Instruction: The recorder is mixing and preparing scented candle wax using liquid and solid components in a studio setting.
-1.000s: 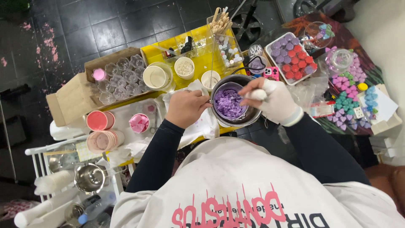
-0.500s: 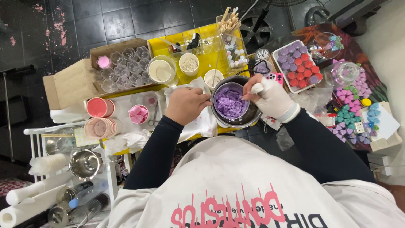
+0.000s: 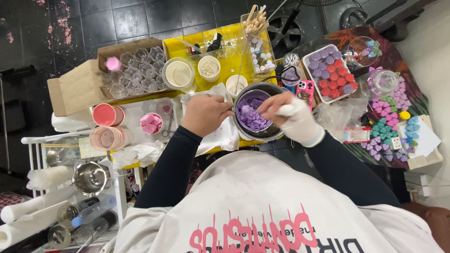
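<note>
A: Where's the metal pot [image 3: 258,115]?
B: Between both hands, on the yellow table [image 3: 220,49]. Round, mouth facing up, purple wax [image 3: 251,112] inside. No clear long axis.
A: Grip?
B: Left hand [image 3: 205,114] is closed on a white cloth [image 3: 220,136] at the pot's left rim. Right hand [image 3: 293,119], bandaged, has fingers curled over the right rim; can't tell what it's pinching.
A: Surroundings?
B: Cardboard box of clear cups [image 3: 126,70] far left of the grip, tray of purple and red pieces [image 3: 328,72] beyond the right hand, small white cup [image 3: 236,85] just behind the pot.
</note>
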